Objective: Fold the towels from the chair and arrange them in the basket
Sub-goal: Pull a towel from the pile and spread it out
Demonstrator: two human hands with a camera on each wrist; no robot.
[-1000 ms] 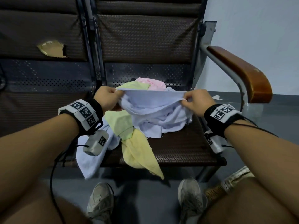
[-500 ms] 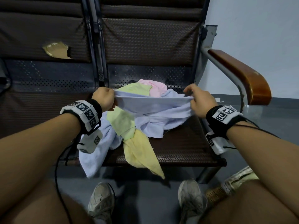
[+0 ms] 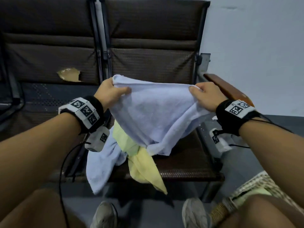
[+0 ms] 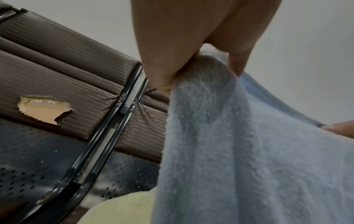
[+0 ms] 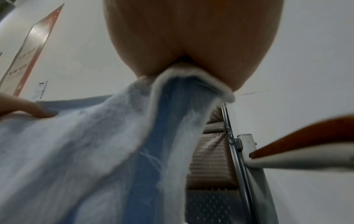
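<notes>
left hand [image 3: 109, 91], right hand [image 3: 204, 94]: pinching blue towel [image 3: 154, 116] corners | towel raised higher off chair [image 3: 181, 165]

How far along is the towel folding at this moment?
Nothing looks folded yet, and no folded towel shows in the woven basket at lower right. In hand: the left hand and right hand each grip a top corner of a pale blue towel, held spread above the chair seat. Left: a yellow towel and another blue towel lie crumpled, hanging over the seat's front edge.
</notes>
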